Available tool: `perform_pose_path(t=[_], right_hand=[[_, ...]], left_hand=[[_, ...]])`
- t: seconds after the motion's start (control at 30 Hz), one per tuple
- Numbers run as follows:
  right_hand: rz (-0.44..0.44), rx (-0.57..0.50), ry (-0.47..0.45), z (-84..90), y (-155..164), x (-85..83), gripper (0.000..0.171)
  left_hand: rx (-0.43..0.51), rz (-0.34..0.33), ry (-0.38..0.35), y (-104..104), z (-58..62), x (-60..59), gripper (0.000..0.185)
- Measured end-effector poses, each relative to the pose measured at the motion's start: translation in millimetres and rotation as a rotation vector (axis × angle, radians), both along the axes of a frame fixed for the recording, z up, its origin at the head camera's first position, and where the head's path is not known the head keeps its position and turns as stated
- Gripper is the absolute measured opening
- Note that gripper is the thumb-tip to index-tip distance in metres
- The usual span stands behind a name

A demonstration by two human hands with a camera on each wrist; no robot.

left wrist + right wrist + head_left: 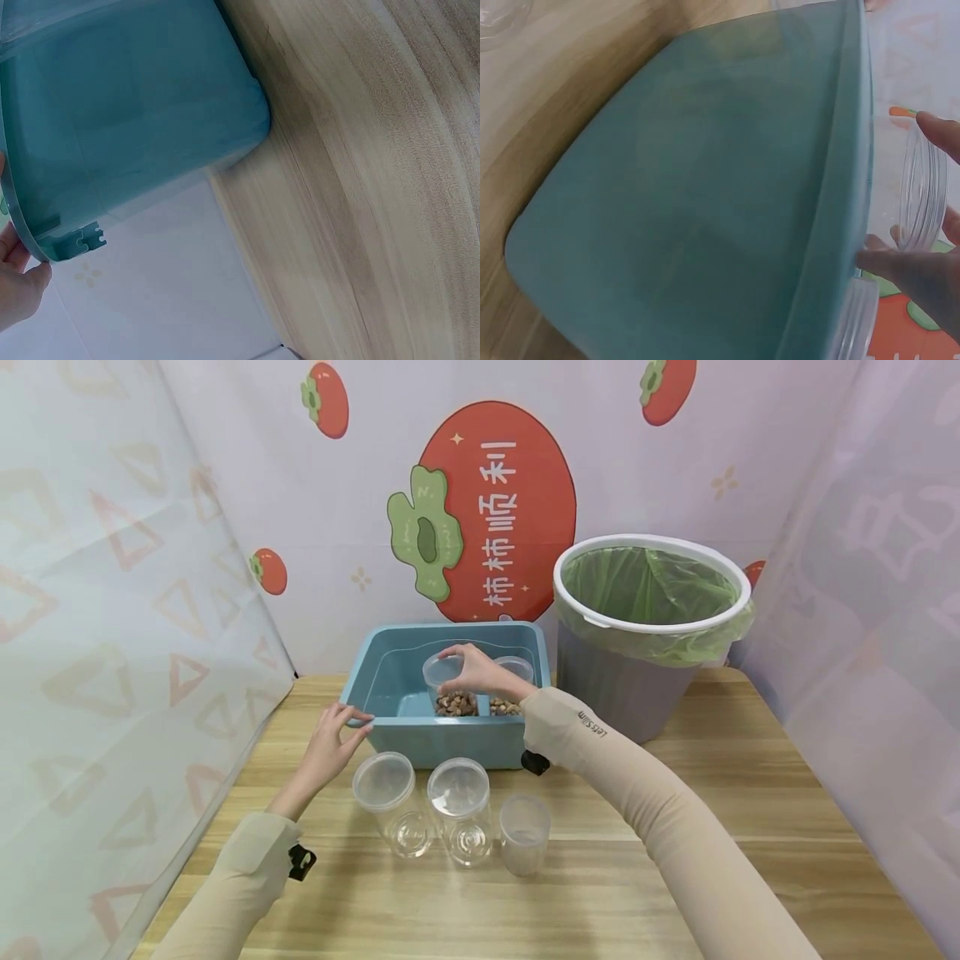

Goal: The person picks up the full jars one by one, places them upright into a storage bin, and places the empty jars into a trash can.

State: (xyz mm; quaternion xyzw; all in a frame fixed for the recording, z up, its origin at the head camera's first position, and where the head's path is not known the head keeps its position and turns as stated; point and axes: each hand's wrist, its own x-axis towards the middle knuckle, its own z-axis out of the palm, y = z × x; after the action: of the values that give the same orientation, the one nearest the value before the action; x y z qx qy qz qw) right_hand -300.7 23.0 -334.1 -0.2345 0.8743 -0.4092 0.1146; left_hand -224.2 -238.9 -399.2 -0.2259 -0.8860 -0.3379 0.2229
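A light blue plastic bin (420,739) stands on the table. At its front left corner, my left hand (337,739) pinches the rim, with the thumb on the outer side in the left wrist view. My right hand (474,670) reaches over the bin and grips a clear plastic jar (442,672) near its top. Brown nut-like pieces (456,704) show in the lower part of that jar. Next to it inside the bin is a second clear jar (516,667) with lighter pieces (505,706) low in it. The front wall hides the bottoms of both jars.
In front of the bin stand two clear lidded jars (384,783) and a smaller frosted cup (524,835). A grey trash can (622,685) with a green liner stands right of the bin. Behind is a printed cloth backdrop (480,510); the wooden table (675,810) extends forward.
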Motion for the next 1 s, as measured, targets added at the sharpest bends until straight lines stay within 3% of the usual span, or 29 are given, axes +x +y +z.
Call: perform_pose_path(t=[0.43, 0.67, 1.0], right_hand=[[0.025, 0.018, -0.042, -19.3, -0.4, 2.9, 0.054], [0.021, 0.028, -0.046, -19.7, -0.6, 5.5, 0.056], [0.065, 0.151, 0.084, -2.7, 3.8, 14.0, 0.051]], left_hand=[[0.005, 0.007, -0.014, 0.8, -6.5, 0.6, 0.013], [-0.008, 0.009, 0.01, 1.4, -7.3, 0.0, 0.013], [-0.01, 0.006, 0.017, -0.7, -5.6, -0.7, 0.014]])
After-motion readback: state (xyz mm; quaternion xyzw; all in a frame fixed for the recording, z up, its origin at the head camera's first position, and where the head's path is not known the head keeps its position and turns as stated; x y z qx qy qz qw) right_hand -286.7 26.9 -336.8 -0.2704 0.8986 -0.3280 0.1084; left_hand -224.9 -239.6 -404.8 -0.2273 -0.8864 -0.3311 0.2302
